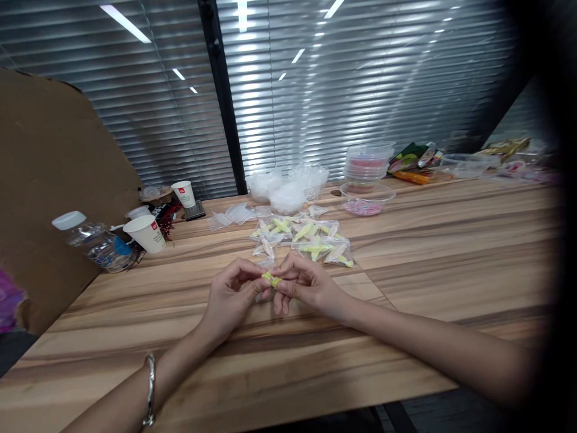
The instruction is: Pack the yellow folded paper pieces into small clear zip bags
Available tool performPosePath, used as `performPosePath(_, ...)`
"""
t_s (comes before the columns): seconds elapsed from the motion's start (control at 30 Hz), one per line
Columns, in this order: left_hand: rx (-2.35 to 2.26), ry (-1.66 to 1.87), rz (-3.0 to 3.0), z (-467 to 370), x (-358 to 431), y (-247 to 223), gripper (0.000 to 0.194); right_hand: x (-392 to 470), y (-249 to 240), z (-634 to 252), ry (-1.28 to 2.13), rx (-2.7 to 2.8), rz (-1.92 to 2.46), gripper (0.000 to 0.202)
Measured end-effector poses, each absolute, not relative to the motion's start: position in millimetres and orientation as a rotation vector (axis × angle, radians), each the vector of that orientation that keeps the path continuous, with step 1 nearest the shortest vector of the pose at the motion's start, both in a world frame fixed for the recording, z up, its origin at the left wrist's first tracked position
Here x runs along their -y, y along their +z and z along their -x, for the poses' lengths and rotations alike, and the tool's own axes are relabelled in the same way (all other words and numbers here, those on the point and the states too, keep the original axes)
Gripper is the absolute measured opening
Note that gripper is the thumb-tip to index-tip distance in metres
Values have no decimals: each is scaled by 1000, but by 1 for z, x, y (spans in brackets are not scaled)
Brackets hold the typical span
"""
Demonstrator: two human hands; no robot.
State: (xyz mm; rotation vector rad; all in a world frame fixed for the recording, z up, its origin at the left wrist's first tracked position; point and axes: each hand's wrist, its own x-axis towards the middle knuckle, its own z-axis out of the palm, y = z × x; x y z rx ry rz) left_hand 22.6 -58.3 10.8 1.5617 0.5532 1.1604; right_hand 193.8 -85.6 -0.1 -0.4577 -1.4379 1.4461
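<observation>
Between my two hands is a small yellow-green piece (271,279), pinched from both sides above the wooden table (270,373). My left hand (232,294) is closed on its left end with thumb and forefinger. From the right, my right hand (311,285) pinches the same piece, its lower fingers curled beneath. Just beyond the hands lie small clear bags (318,246) with yellow-green and pale pieces inside. Flat translucent bags (238,214) lie behind them to the left. What exactly the held piece is, I cannot make out.
Clear plastic bags of white material (288,195) sit at the back. Right of them are a round tub with pink pieces (363,207) and stacked tubs (367,162). Paper cups (146,233) and a tilted bottle (101,245) stand left, beside a cardboard panel (54,180).
</observation>
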Motion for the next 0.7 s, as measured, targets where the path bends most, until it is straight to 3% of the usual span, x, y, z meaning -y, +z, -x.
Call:
performPosePath(0.3, -590, 1024, -1504, -21, 57, 12, 28, 87, 4, -196, 1465, 1469, 498, 19)
performPosePath(0.47, -586, 979, -1605, -19, 56, 12, 19, 87, 4, -196, 1487, 1460, 484, 19)
performPosePath(0.7, -588, 916, -1629, -17, 56, 11, 26, 88, 4, -195, 1501, 1459, 453, 16)
